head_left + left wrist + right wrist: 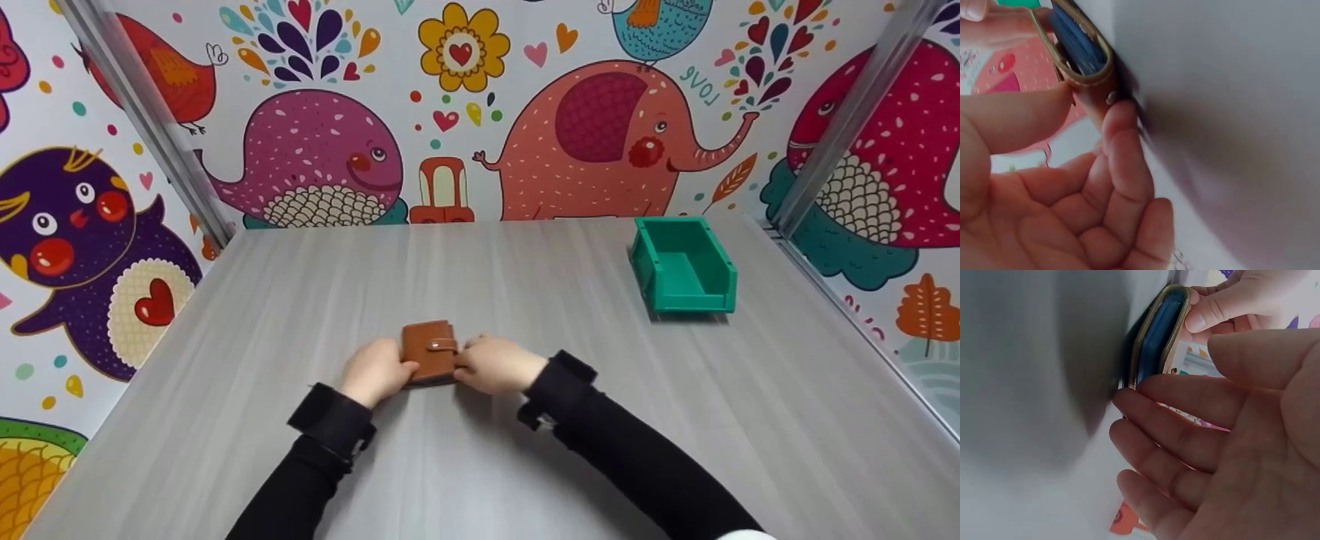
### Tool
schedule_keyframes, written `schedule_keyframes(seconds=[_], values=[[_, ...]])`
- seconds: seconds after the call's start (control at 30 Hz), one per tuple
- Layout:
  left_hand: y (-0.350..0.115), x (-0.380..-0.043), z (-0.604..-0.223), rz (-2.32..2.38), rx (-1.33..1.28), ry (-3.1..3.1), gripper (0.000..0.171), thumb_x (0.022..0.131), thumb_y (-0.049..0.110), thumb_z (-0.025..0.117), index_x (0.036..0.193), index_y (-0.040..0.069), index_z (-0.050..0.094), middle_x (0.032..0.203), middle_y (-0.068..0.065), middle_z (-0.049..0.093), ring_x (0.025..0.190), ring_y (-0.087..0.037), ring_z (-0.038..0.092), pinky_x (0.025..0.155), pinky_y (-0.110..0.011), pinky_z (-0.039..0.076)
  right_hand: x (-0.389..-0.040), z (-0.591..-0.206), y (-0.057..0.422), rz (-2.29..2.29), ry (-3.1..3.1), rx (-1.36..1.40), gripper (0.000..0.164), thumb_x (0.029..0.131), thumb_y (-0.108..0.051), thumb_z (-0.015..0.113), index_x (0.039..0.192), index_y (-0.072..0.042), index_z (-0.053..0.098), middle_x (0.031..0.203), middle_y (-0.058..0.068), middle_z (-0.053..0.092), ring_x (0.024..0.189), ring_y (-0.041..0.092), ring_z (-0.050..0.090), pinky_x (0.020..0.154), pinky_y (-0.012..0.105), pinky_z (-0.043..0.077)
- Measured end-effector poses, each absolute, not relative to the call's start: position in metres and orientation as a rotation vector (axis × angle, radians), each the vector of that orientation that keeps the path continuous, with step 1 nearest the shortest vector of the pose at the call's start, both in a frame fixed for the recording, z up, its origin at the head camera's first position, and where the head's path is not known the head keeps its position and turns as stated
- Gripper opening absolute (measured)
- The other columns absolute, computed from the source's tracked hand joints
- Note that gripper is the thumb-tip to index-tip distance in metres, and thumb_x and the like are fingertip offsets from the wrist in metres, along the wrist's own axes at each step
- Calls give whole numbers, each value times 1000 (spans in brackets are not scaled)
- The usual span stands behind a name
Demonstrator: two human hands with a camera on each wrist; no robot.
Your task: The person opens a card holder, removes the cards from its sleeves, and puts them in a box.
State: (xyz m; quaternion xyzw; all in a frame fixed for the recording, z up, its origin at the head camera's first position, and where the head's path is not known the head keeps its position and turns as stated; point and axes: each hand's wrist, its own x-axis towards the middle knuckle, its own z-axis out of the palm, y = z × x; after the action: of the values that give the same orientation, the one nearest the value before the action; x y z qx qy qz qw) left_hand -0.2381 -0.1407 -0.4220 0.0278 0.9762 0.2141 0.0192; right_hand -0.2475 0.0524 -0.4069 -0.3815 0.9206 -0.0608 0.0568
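A small brown leather wallet [426, 360] with a snap strap lies near the middle of the table, strap side up. My left hand [375, 371] pinches its left edge, thumb on the upper cover and a fingertip low by the spine. In the left wrist view, dark blue inner layers show between the wallet's covers [1092, 93]. At the strap side is my right hand [496, 365]. The right wrist view shows its fingertips [1154, 385] right at the wallet's open edge, fingers fairly straight and the thumb apart from the cover.
A green open-front plastic bin [694, 300] stands at the back right of the grey wood-grain table [300, 277]. Walls printed with cartoon animals [592, 150] enclose the back and sides, with metal posts [142, 112] at the corners.
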Motion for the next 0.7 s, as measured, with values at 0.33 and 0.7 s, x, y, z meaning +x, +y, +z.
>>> schedule_keyframes(seconds=[0.33,0.7], values=[[-93,-238,-421,603,286,3052,21,82,25,67,77,5,62,77,-8,63,64,-22,56,60,-39,44,-241,-410,109,-333,2810,-1183,19,93,-19,52,85,-7,64,86,7,61,83,22,57,82,38,41],[-48,-240,-421,515,394,3054,22,81,28,67,80,6,62,78,-8,62,67,-23,57,60,-40,45,-233,-416,158,-438,2836,-1143,19,92,-16,53,98,-3,66,95,10,61,92,27,56,83,41,41]])
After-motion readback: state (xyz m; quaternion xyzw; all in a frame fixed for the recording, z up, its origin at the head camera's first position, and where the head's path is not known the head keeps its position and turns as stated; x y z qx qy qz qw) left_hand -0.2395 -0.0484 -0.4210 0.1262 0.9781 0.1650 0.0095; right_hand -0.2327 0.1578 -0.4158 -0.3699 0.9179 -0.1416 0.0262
